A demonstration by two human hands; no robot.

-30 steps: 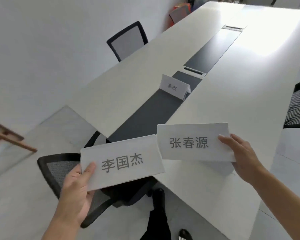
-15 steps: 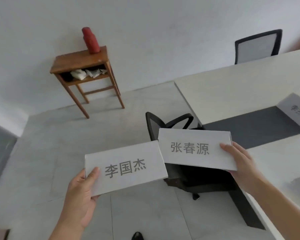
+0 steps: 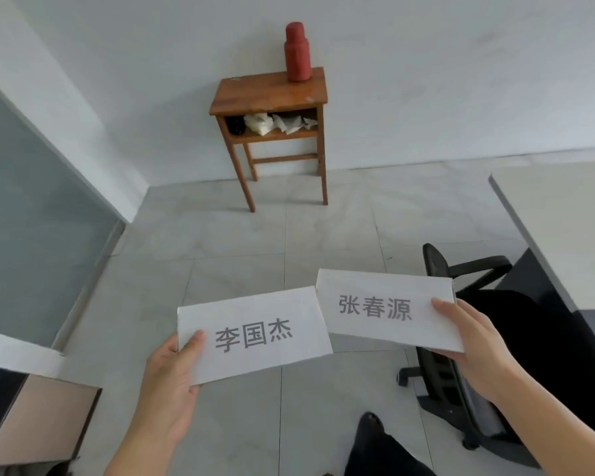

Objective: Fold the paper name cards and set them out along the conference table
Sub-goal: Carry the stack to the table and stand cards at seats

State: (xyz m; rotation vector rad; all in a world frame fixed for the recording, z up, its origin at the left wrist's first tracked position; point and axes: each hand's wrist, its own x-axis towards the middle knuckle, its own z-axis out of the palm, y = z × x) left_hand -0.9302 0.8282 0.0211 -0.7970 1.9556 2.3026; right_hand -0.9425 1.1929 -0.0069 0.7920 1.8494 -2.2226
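I hold two folded white paper name cards with grey printed characters out in front of me over the floor. My left hand (image 3: 170,383) grips the left name card (image 3: 255,334) at its lower left corner, thumb on top. My right hand (image 3: 474,341) pinches the right name card (image 3: 389,309) at its right edge. The two cards nearly touch in the middle. Only a corner of the white conference table (image 3: 564,214) shows at the right edge, well away from both cards.
A black office chair (image 3: 468,338) stands under the table corner, just right of my right hand. A small wooden side table (image 3: 272,97) with a red flask (image 3: 297,53) stands against the far wall. A wooden surface (image 3: 38,420) sits at lower left. Grey floor tiles lie ahead.
My view has swung left, away from the conference table toward the wall and wooden side table. Both hands keep the same grip on the cards.
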